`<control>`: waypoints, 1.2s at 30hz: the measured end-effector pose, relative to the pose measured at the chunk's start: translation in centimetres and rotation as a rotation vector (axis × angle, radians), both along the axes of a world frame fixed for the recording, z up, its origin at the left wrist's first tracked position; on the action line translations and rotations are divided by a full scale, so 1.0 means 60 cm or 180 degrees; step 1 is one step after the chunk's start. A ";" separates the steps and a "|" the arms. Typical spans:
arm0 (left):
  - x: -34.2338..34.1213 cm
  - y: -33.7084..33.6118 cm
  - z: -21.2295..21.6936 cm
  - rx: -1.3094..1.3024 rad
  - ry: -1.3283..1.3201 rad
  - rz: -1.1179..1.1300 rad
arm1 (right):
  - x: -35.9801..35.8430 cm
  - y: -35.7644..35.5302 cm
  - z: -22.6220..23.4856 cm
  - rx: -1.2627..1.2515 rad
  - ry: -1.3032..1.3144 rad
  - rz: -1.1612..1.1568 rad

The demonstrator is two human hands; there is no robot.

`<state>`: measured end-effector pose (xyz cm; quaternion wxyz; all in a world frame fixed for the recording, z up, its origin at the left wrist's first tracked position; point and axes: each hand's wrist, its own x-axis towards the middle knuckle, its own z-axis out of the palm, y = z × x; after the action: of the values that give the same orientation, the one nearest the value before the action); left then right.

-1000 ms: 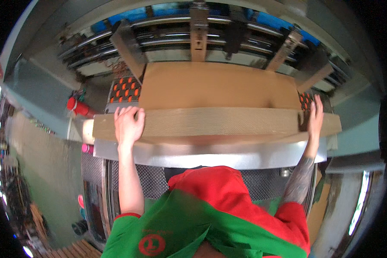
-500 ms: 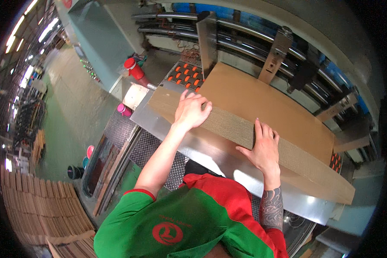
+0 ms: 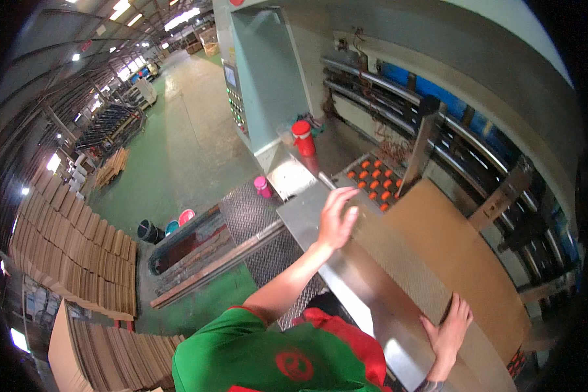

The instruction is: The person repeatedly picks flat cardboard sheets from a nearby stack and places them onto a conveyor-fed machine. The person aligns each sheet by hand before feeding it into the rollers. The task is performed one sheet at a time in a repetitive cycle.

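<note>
A stack of brown corrugated cardboard sheets lies on a shiny metal table, its ribbed cut edges facing me. At the stack's left end is my left hand, fingers stretched and slightly bent; whether it touches the sheets I cannot tell. My right hand rests against the ribbed edge farther right, with its fingers over the sheets and its thumb apart. A wide flat brown sheet lies beyond, under the machine's metal guides.
Orange rollers show beside the machine. A red bottle and a pink-capped container stand left of the table. Cardboard stacks fill the lower left. A long floor recess lies near the dark patterned plate.
The view has swung left, so the table and machine appear farther right. My left hand has moved toward the stack's left end; my right hand stays at the ribbed edge.
</note>
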<state>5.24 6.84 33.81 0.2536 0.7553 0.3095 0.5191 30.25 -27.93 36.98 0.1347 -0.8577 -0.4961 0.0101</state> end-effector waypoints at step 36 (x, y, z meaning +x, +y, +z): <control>0.005 0.090 -0.277 -0.1851 -0.0799 -0.1748 | -0.005 -0.022 0.031 -0.0985 -0.0264 -0.0030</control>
<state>5.54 12.27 17.21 0.6210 0.6376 0.1970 0.4112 29.94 -29.22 38.83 -0.0196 -0.8702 -0.4897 0.0504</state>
